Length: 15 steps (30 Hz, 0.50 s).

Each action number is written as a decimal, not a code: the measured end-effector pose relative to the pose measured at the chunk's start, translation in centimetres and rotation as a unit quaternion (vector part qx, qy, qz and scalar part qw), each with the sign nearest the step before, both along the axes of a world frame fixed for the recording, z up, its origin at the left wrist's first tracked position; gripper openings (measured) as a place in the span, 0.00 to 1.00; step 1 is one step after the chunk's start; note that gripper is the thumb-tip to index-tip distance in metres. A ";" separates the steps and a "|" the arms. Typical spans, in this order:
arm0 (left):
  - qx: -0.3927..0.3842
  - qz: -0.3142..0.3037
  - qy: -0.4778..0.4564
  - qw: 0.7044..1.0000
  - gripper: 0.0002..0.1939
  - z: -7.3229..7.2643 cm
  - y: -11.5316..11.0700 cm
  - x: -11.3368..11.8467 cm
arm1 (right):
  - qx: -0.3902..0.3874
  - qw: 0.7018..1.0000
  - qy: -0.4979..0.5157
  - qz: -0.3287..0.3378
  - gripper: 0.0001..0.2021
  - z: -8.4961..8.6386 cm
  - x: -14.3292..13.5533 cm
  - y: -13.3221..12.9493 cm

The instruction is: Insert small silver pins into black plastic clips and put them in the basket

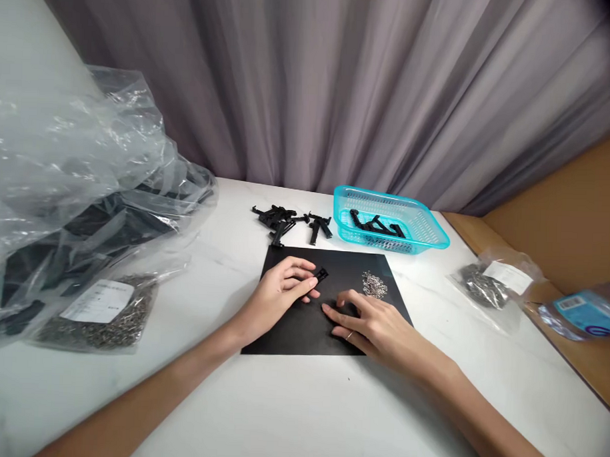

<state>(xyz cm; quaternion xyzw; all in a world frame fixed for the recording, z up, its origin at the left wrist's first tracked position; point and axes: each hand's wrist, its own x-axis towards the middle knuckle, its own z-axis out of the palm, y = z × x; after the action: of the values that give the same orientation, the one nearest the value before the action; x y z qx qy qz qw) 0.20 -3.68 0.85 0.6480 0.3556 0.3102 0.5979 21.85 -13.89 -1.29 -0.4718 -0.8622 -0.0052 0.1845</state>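
Clearly the left hand pinches a black part, while shiny bits lie beside the right hand, its grip unclear.

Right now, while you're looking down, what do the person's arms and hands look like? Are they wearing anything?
Both the left hand and right hand are bare, with no gloves. The right one wears a thin, shiny ring on a finger. No sleeves, watch or bracelet show on either forearm, and I see no markings.
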 end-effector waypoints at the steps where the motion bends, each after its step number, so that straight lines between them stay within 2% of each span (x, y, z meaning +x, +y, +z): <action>1: -0.008 -0.008 0.005 1.000 0.19 0.1 -0.1 -0.1 | 0.021 1.000 -0.002 -0.007 0.17 -0.1 -0.2 0.0; 4: -0.020 -0.037 0.021 0.999 0.22 0.3 -0.5 -0.2 | 0.072 0.997 0.020 -0.015 0.13 -0.5 -0.9 0.1; 6: -0.020 -0.050 0.017 0.998 0.21 0.4 -0.6 -0.2 | 0.076 0.995 0.068 -0.010 0.11 -0.5 -1.0 0.2; 11: -0.020 -0.082 -0.031 0.996 0.15 0.6 -0.8 -0.2 | 0.042 0.970 0.238 -0.018 0.10 0.1 -0.5 0.5; 15: -0.043 -0.102 -0.020 0.994 0.17 0.7 -0.9 0.0 | 0.007 0.958 0.286 -0.014 0.10 0.3 -0.3 0.7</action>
<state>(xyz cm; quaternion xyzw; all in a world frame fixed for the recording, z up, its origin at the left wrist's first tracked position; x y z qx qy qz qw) 0.16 -4.57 1.52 0.6480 0.2889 0.2451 0.6607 21.52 -13.16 -0.97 -0.4647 -0.7665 0.1217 0.4263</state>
